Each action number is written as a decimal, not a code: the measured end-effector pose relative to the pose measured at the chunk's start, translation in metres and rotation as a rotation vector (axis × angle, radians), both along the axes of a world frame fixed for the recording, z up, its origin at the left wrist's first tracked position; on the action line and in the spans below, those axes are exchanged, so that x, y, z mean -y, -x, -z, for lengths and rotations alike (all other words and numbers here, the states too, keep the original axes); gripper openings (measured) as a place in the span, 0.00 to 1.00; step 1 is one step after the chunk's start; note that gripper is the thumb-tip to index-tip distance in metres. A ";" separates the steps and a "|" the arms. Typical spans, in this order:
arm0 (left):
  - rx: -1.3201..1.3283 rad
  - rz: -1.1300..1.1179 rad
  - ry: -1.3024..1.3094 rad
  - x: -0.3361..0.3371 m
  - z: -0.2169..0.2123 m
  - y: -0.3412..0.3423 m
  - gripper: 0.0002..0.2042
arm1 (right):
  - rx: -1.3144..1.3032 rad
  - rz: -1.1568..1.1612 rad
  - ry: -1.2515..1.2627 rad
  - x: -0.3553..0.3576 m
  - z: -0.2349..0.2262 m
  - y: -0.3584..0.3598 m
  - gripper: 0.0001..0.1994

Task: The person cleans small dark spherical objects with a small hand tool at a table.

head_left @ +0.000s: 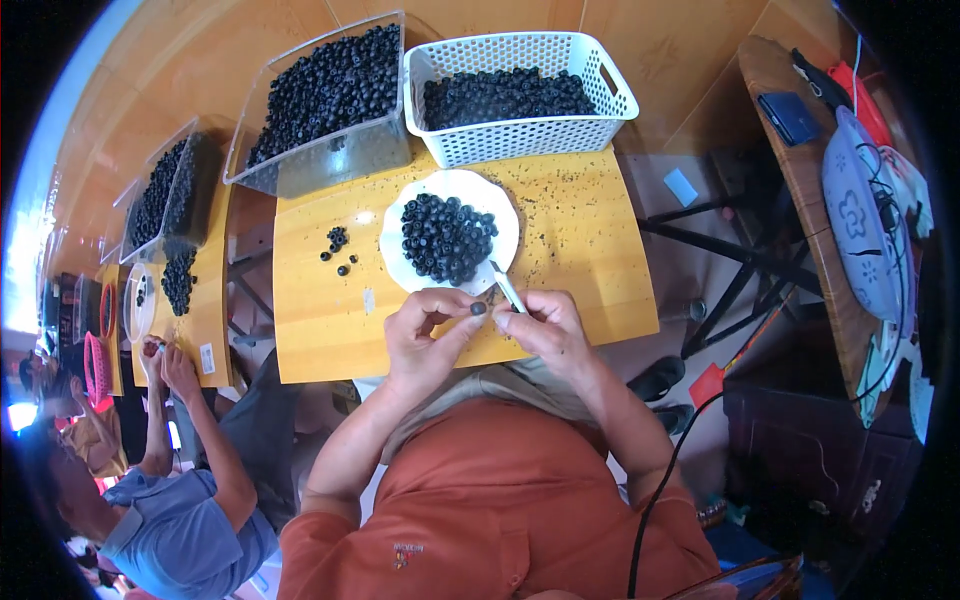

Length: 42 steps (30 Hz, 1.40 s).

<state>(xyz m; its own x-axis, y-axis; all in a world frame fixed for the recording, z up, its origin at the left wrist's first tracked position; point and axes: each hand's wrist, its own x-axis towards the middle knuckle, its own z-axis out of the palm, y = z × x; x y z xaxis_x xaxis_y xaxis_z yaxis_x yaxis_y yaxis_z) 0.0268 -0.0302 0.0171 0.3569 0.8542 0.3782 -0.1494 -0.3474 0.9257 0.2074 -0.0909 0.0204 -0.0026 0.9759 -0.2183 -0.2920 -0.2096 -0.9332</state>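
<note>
Head camera is looking straight down at a person in an orange shirt sitting at a small wooden bench. The left hand is pinching one small dark round piece between thumb and fingertips, the fingers curling closed around it just above the near edge of the bench. The right hand is gripping a thin metal tool, its fingers closed on the handle and the tip pointing up toward the plate, just beside the held piece.

A white plate is sitting just beyond the hands, carrying a heap of the same dark pieces. A few loose ones are lying on the bench to the left of the plate. Farther back, a white basket and a clear bin are both holding many more.

As a judgement, the piece is looking small and smooth, so it could be slipping out of the pinch and rolling off the near edge into the lap or onto the floor. The tool tip is working very close to the left fingertips, so a slip could be jabbing the thumb. An elbow nudging the plate could be spilling the heap.

At the left, another person is working with both hands at a neighbouring bench.
</note>
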 end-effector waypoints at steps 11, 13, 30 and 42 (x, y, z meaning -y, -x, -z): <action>-0.351 -0.249 -0.289 -0.126 -0.071 -0.058 0.10 | 0.051 0.107 -0.029 0.006 0.013 -0.021 0.11; -0.423 -0.220 -0.402 -0.164 -0.091 -0.080 0.13 | 0.049 0.104 -0.030 0.005 0.012 -0.022 0.10; -0.955 0.181 -0.558 -0.141 -0.034 -0.034 0.11 | 0.020 0.161 -0.025 0.004 0.025 -0.035 0.10; -0.995 0.212 -0.470 -0.143 -0.033 -0.038 0.09 | 0.048 0.171 -0.040 0.006 0.030 -0.035 0.10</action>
